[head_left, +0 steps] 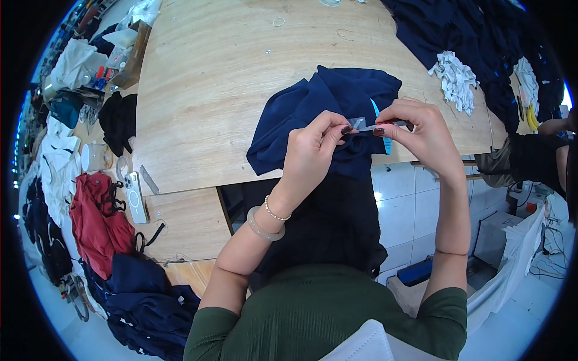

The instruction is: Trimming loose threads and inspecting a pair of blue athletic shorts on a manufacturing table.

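Note:
A crumpled navy blue garment (pixel 301 111) lies at the front edge of the wooden table (pixel 211 96), with a bright light-blue striped edge (pixel 387 144) showing at its right. Above it, a small pale, partly see-through strip (pixel 365 128) stretches between my two hands. My left hand (pixel 314 144) pinches its left end between thumb and finger. At the other end my right hand (pixel 421 129) has thumb and forefinger pressed together on the strip. Something thin and dark shows by the right fingers, too small to name.
A white bundle of cloth strips (pixel 456 83) and a dark navy cloth pile (pixel 463 30) lie at the right. On the left are a phone (pixel 135 198), a red garment (pixel 99 216), a black cloth (pixel 118 120) and a wooden box (pixel 133 57). Another person's arm (pixel 554 126) shows far right.

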A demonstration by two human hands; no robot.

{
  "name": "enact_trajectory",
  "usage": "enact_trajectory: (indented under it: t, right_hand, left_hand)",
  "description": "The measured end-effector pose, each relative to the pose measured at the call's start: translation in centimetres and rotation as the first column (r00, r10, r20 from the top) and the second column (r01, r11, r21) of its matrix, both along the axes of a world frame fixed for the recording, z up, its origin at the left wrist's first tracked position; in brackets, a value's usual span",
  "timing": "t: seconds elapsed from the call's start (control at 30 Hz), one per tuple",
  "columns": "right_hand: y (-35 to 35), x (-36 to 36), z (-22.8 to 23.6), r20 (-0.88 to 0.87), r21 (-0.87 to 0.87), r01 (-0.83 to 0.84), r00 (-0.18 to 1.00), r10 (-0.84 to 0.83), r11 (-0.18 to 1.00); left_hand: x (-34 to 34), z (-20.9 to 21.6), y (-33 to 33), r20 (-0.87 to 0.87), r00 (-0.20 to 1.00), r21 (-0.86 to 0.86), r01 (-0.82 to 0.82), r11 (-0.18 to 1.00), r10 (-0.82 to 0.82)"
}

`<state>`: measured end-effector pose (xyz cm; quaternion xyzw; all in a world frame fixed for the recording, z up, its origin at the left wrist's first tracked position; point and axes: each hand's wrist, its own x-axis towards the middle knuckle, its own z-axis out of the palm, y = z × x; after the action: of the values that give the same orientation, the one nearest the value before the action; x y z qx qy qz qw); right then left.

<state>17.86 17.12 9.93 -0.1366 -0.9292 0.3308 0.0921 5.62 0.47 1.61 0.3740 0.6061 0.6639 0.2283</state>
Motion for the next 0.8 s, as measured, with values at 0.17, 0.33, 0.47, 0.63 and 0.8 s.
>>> enact_trajectory:
  t: [0.17, 0.33, 0.47, 0.63, 0.8]
  right_hand:
    - [0.18, -0.56, -0.25, 0.091, -0.115, -0.042, 0.994, 0.052, 0.992]
    - [0.04, -1.08, -0.45, 0.101, -0.088, -0.067, 0.992, 0.076, 0.994]
    - [0.14, -1.06, -0.45, 0.111, -0.024, -0.083, 0.990, 0.085, 0.996]
    - [0.10, -0.99, -0.17, 0.119, -0.045, -0.058, 0.991, 0.063, 0.997]
    - [0.11, -1.04, -0.50, 0.112, -0.037, -0.086, 0.990, 0.090, 0.996]
  left_hand:
    - [-0.03, -0.42, 0.03, -0.044, 0.999, 0.005, -0.012, 1.000, 0.012]
    - [-0.02, -0.41, -0.02, -0.049, 0.999, -0.004, 0.003, 1.000, -0.003]
    - [0.00, -0.39, 0.05, -0.059, 0.998, -0.003, -0.002, 1.000, 0.002]
    - [-0.01, -0.39, -0.07, -0.044, 0.999, -0.016, 0.003, 1.000, -0.003]
    - [0.03, -0.28, -0.12, -0.039, 0.999, -0.023, 0.014, 1.000, -0.014]
